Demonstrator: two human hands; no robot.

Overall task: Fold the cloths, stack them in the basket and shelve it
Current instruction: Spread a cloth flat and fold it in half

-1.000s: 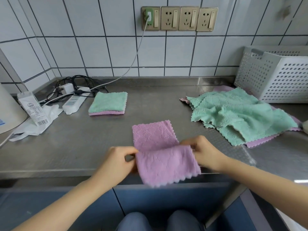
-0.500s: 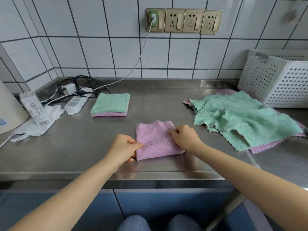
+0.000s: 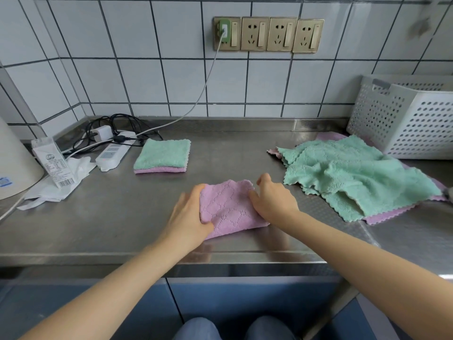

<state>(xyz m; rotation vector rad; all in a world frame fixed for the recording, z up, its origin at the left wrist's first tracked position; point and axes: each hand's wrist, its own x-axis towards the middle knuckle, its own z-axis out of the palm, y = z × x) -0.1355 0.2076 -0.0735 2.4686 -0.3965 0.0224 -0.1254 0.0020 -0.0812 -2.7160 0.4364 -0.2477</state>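
Steel counter (image 3: 103,217); hands (image 3: 188,217) on pink cloth (image 3: 226,208)

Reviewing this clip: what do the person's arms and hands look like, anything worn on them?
Both forearms are bare for all that shows, with no sleeve in view. The left hand and right hand wear no gloves, and no ring, watch or bracelet is visible.

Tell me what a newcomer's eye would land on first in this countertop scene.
First, the folded pink textured cloth at the front centre of the steel counter, with the left hand and right hand pressing on its two sides. Next, the loose heap of mint-green and pink cloths to the right, before the white perforated plastic basket. A small folded green-on-pink stack sits back left.
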